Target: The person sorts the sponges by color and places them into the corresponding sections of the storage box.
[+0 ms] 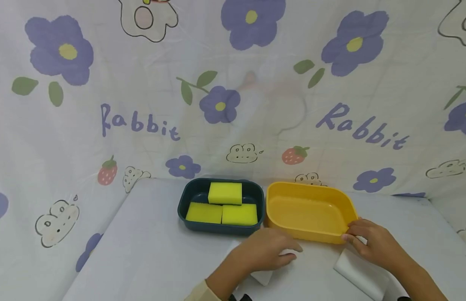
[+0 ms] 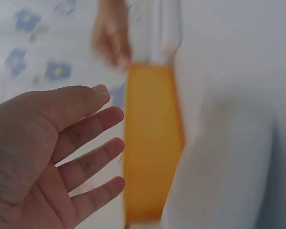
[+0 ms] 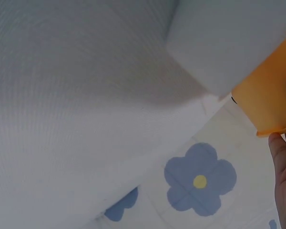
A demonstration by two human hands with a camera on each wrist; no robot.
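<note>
A yellow plastic tray (image 1: 308,211) with nothing in it stands on the white table. My right hand (image 1: 372,242) pinches the rim of its near right corner between thumb and fingers. My left hand (image 1: 265,251) is in front of the trays, fingers spread and loosely bent, holding nothing; the left wrist view shows its bare palm and fingers (image 2: 86,157). Left of the yellow tray is a dark blue-green tray (image 1: 221,228) with three yellow sponges (image 1: 225,193) inside, two side by side in front and one behind. The two trays stand close side by side.
A white block-like thing (image 1: 262,276) shows partly behind the left hand. Another smooth white piece (image 1: 361,274) lies below the right hand. Behind the white table (image 1: 142,251) hangs a cloth (image 1: 203,54) printed with flowers and rabbits.
</note>
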